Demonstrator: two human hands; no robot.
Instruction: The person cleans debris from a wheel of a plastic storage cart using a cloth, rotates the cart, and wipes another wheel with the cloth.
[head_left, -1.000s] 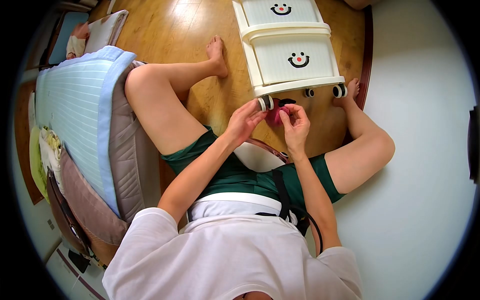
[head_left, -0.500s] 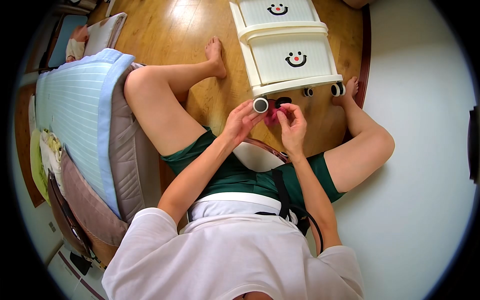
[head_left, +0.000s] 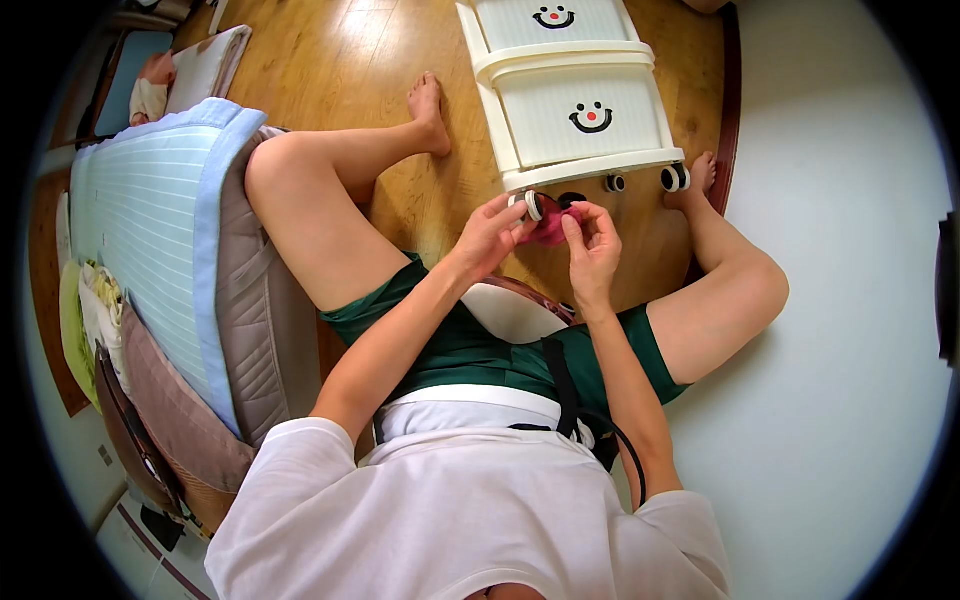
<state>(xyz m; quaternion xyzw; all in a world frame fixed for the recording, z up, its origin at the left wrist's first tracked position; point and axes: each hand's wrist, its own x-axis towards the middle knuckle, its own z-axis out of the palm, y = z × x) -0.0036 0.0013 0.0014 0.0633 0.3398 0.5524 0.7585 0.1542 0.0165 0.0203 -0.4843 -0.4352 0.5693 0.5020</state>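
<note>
My left hand (head_left: 486, 237) has its fingers closed around a white-and-black caster wheel (head_left: 530, 206) at the near left corner of the drawer unit. Just to the right, my right hand (head_left: 594, 246) pinches a crumpled pink cloth (head_left: 550, 231), which hangs beside that wheel. The white plastic drawer unit (head_left: 585, 120) has smiling faces on its drawer fronts, and its wheeled end points toward me. A dark round part (head_left: 570, 200), perhaps another wheel, shows partly behind my right fingertips.
Two more casters (head_left: 676, 177) stick out along the unit's near edge. A bed with a pale blue striped cover (head_left: 150, 240) stands on the left, and a white wall (head_left: 840, 300) rises on the right. Wooden floor (head_left: 330, 80) lies beyond my legs, which are spread around the unit.
The caster in my left hand has swivelled from face-on to nearly edge-on, and my left fingers have closed further around it. My right hand has shifted slightly right with the pink cloth.
</note>
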